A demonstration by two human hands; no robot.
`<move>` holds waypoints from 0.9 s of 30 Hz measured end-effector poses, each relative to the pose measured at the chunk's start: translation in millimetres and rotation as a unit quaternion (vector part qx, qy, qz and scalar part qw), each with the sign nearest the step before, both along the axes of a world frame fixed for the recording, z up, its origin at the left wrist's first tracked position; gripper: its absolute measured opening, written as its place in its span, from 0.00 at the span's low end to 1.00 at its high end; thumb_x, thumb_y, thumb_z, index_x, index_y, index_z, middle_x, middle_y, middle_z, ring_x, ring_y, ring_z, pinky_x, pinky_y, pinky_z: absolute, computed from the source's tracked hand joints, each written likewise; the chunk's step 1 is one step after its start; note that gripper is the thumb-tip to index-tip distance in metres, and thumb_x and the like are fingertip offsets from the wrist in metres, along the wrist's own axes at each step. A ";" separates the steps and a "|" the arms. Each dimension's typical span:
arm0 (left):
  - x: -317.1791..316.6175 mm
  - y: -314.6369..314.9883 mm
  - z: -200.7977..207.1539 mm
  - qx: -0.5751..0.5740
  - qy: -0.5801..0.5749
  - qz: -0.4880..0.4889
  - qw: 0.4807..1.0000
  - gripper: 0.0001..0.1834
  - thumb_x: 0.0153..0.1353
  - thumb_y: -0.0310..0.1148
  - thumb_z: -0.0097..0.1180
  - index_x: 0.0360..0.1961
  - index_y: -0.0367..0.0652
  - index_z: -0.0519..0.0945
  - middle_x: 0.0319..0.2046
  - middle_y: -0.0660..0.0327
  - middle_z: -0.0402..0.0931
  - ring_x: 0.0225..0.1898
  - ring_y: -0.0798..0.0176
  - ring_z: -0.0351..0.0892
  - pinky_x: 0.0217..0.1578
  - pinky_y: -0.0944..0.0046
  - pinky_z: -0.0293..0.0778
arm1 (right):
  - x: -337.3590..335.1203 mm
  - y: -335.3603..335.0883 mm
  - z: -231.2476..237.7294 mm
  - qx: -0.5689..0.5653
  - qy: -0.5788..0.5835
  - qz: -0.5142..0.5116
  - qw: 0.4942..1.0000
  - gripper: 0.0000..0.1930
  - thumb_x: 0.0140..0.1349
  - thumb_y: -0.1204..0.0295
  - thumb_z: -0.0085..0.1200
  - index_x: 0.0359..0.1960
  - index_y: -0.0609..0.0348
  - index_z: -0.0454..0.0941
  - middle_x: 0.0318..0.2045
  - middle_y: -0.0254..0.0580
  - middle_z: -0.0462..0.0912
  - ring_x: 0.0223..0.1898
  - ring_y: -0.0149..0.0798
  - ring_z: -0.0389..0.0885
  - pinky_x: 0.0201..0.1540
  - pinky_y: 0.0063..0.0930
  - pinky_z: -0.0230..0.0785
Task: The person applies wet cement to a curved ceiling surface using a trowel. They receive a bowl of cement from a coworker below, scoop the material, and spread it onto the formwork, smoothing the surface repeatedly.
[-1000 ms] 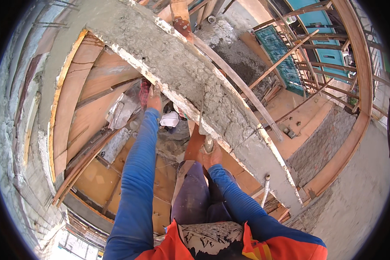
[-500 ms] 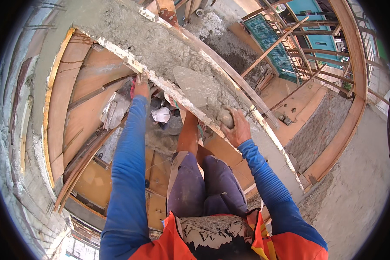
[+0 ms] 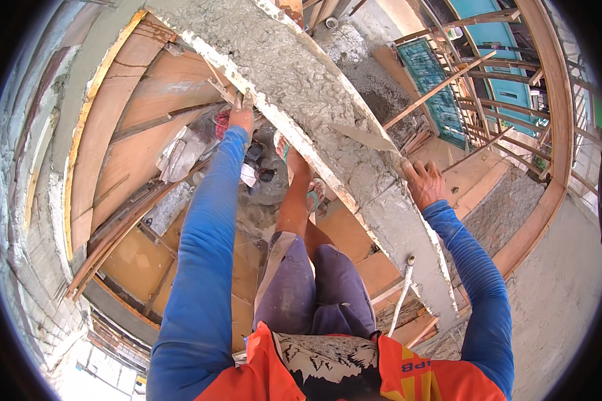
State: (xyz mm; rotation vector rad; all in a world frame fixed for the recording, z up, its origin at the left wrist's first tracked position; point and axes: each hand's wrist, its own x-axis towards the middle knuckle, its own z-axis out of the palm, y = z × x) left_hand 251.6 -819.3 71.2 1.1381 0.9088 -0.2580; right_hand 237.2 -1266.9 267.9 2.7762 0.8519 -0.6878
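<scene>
Trowel (image 3: 364,138): grey pointed blade, tilted, at the strip's far side, tip to the left; contact unclear
Concrete strip (image 3: 294,80): grey, wet-looking, diagonal upper left to lower right; lumpy, smoother toward lower right

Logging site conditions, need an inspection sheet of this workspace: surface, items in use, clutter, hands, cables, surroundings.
Surface: long strip of grey mortar, rough and lumpy in the middle, smoother at the lower-right end; pale, crusted edges.
Items in use: trowel, blade over the mortar; full contact can't be confirmed.
Clutter: red bundle near the left hand; timber lengths lower left.
Hands: right hand holds the trowel at the strip's far edge; left hand at the near edge, grip unclear.
Cables: nothing seen.
Surroundings: white pipe by the strip's lower-right end; teal panel and wooden poles upper right.
</scene>
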 end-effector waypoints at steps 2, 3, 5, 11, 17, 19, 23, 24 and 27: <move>-3.0 8.6 1.3 0.073 -0.014 -0.055 0.996 0.35 0.70 0.48 0.44 0.72 0.46 0.49 0.64 0.50 0.59 0.61 0.48 0.66 0.49 0.50 0.79 | -2.7 0.9 3.4 0.044 0.026 -0.083 0.995 0.29 0.52 0.72 0.57 0.59 0.44 0.67 0.42 0.43 0.76 0.45 0.50 0.77 0.45 0.43 0.75; -7.0 20.9 -7.6 0.128 -0.014 -0.093 0.987 0.34 0.70 0.46 0.45 0.71 0.44 0.51 0.64 0.51 0.60 0.61 0.50 0.66 0.48 0.53 0.80 | -2.8 4.7 2.2 0.066 0.044 -0.122 0.989 0.30 0.52 0.72 0.58 0.60 0.45 0.67 0.44 0.45 0.77 0.46 0.51 0.78 0.46 0.44 0.75; -2.2 12.2 16.1 0.054 0.005 -0.063 0.997 0.32 0.69 0.44 0.48 0.69 0.43 0.56 0.62 0.52 0.64 0.59 0.53 0.70 0.49 0.56 0.79 | -3.2 30.0 -13.0 0.130 0.052 -0.239 0.961 0.32 0.52 0.70 0.59 0.61 0.49 0.65 0.45 0.51 0.79 0.46 0.54 0.79 0.48 0.45 0.74; 2.7 26.1 22.7 -0.064 0.011 -0.053 0.996 0.34 0.71 0.41 0.45 0.71 0.40 0.48 0.64 0.46 0.59 0.58 0.51 0.72 0.53 0.55 0.78 | 40.6 168.7 -61.9 0.157 0.095 -0.257 0.949 0.32 0.54 0.67 0.60 0.62 0.56 0.63 0.47 0.64 0.78 0.47 0.63 0.78 0.52 0.48 0.71; 3.1 21.7 17.1 -0.019 -0.010 -0.067 0.998 0.34 0.69 0.44 0.50 0.70 0.45 0.54 0.58 0.55 0.69 0.51 0.56 0.76 0.50 0.58 0.76 | 95.0 213.0 -37.8 0.199 0.060 -0.192 0.959 0.32 0.55 0.68 0.60 0.62 0.55 0.62 0.49 0.59 0.79 0.48 0.63 0.78 0.52 0.47 0.71; -18.4 31.0 -20.9 0.092 -0.040 -0.092 0.991 0.33 0.70 0.45 0.48 0.70 0.40 0.55 0.61 0.53 0.68 0.59 0.56 0.70 0.59 0.65 0.65 | 75.4 219.4 -38.4 0.144 0.075 -0.162 0.973 0.31 0.56 0.69 0.59 0.62 0.55 0.62 0.50 0.59 0.78 0.49 0.62 0.78 0.52 0.47 0.71; -10.0 20.7 -27.4 0.072 -0.055 -0.079 0.993 0.33 0.70 0.44 0.46 0.70 0.38 0.55 0.63 0.47 0.65 0.64 0.53 0.65 0.64 0.63 0.58 | 95.0 246.6 -69.8 0.090 0.106 -0.156 0.978 0.31 0.56 0.68 0.59 0.62 0.54 0.62 0.50 0.59 0.77 0.49 0.60 0.78 0.51 0.48 0.71; -8.2 17.6 -25.1 0.086 -0.055 -0.088 0.991 0.33 0.70 0.43 0.45 0.70 0.38 0.56 0.63 0.46 0.65 0.64 0.52 0.64 0.64 0.63 0.58 | 104.6 257.1 -75.1 0.104 0.107 -0.157 0.976 0.31 0.56 0.68 0.59 0.62 0.55 0.62 0.50 0.59 0.77 0.48 0.60 0.78 0.51 0.48 0.71; -11.0 22.9 -18.1 0.183 -0.026 -0.144 0.972 0.32 0.68 0.39 0.44 0.70 0.39 0.55 0.65 0.42 0.62 0.67 0.48 0.61 0.65 0.60 0.56 | 118.4 280.6 -36.1 0.121 0.092 -0.146 0.977 0.30 0.56 0.67 0.59 0.60 0.58 0.62 0.49 0.60 0.77 0.45 0.60 0.80 0.49 0.48 0.72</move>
